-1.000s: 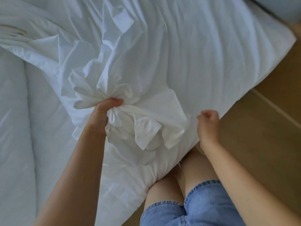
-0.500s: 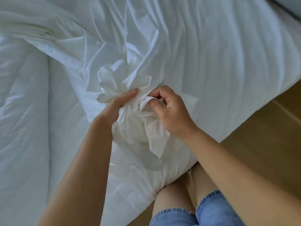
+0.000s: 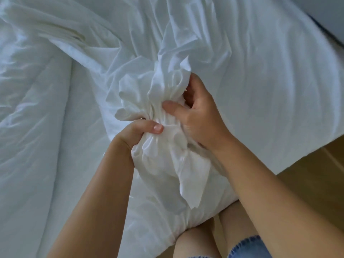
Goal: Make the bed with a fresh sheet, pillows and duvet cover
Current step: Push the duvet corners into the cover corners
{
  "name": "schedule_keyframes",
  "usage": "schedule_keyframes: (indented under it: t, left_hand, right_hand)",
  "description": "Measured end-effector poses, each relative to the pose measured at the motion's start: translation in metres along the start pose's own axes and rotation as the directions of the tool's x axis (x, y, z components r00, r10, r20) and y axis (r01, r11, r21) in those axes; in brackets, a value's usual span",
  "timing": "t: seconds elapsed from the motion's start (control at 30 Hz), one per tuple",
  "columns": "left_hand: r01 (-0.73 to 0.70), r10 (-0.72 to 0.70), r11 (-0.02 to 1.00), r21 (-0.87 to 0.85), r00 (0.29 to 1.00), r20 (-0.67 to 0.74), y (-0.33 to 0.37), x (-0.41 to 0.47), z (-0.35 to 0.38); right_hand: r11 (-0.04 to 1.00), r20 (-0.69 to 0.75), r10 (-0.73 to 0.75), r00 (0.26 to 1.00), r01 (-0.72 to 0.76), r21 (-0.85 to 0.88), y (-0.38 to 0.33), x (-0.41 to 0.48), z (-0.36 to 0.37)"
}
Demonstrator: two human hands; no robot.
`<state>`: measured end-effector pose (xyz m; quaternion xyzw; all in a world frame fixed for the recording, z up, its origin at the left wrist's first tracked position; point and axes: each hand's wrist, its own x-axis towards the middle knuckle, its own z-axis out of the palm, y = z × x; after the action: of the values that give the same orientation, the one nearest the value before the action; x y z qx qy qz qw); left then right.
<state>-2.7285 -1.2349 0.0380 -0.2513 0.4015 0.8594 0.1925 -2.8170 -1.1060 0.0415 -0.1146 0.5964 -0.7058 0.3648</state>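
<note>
A white duvet cover (image 3: 242,81) lies rumpled over the bed, its near corner gathered into a tight bunch (image 3: 163,101) at the bed's corner. My left hand (image 3: 137,131) grips the bunch from the left, thumb on top. My right hand (image 3: 195,116) holds the same bunch from the right, thumb pressed into the folds and fingers curled behind the fabric. Below the hands a loose flap of the cover (image 3: 191,187) hangs over the stuffed corner. To the left lies the white duvet (image 3: 37,146), uncovered and creased.
The bed's corner presses against my bare knees (image 3: 204,237), above blue denim shorts (image 3: 245,246). Wooden floor (image 3: 307,183) shows at the lower right beyond the bed edge. A dark strip (image 3: 327,21) runs along the top right.
My right hand came off the bed edge, reached left to the gathered corner and now grips it beside my left hand. The bunch is pulled tighter, and the view moved closer.
</note>
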Motion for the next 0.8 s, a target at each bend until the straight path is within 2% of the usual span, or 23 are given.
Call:
schedule_keyframes:
  t: [0.1,0.13,0.17,0.23,0.27,0.3,0.37,0.43,0.5,0.6,0.7,0.73,0.8]
  left_hand:
    - [0.075,-0.056,0.974,0.214,0.994,-0.094,0.009,0.004,-0.012]
    - [0.137,-0.096,0.962,0.236,0.98,-0.175,0.012,0.0,-0.018]
    - [0.141,-0.096,0.959,0.244,0.978,-0.187,0.013,0.001,-0.015]
    - [0.012,-0.001,0.98,0.2,0.998,-0.055,0.011,0.01,-0.005]
    - [-0.036,0.036,0.995,0.091,0.999,-0.006,0.007,0.008,-0.004]
    - [-0.03,0.03,0.999,0.014,1.0,0.006,0.0,0.007,-0.006]
    - [-0.06,0.06,0.997,-0.045,0.998,-0.004,-0.01,0.013,-0.009]
    - [-0.063,0.062,0.993,-0.101,0.998,-0.012,-0.015,0.02,-0.008]
    - [-0.039,0.033,0.992,-0.123,0.998,-0.057,-0.019,0.025,-0.002]
    - [-0.01,-0.002,0.994,-0.113,0.994,-0.111,-0.019,0.028,0.0]
    - [0.037,-0.036,0.999,0.003,0.991,-0.128,-0.009,0.03,-0.001]
    - [0.062,-0.058,0.998,0.029,0.99,-0.13,-0.004,0.029,0.0]
    - [0.072,-0.068,0.997,0.026,0.99,-0.127,-0.001,0.027,0.0]
  right_hand:
    - [0.999,0.031,-0.031,0.999,0.032,-0.012,0.001,0.009,0.007]
    - [0.999,0.031,-0.043,0.999,0.044,-0.017,0.002,0.011,0.01]
    - [0.998,0.023,-0.056,0.998,0.056,-0.011,0.003,0.013,0.012]
    - [0.997,-0.007,-0.075,0.997,0.075,0.006,0.006,0.012,0.01]
    - [0.998,-0.028,-0.063,0.998,0.063,-0.004,0.009,0.01,0.005]
    - [0.999,-0.056,-0.021,0.998,0.019,-0.039,0.014,0.006,-0.002]
    - [0.971,-0.108,0.165,0.98,-0.18,-0.155,0.026,-0.004,-0.017]
    - [0.918,-0.095,0.327,0.94,-0.34,-0.205,0.039,-0.014,-0.028]
    - [0.927,-0.162,0.26,0.952,-0.293,-0.234,0.042,-0.018,-0.034]
    - [0.981,-0.279,0.089,0.956,-0.133,-0.143,0.027,-0.009,-0.04]
    - [0.987,-0.149,0.138,0.979,-0.124,0.1,0.013,0.004,-0.031]
    - [0.985,-0.124,0.135,0.983,-0.119,0.129,0.01,0.008,-0.024]
    - [0.995,-0.126,0.083,0.988,-0.076,0.057,0.006,0.018,-0.01]
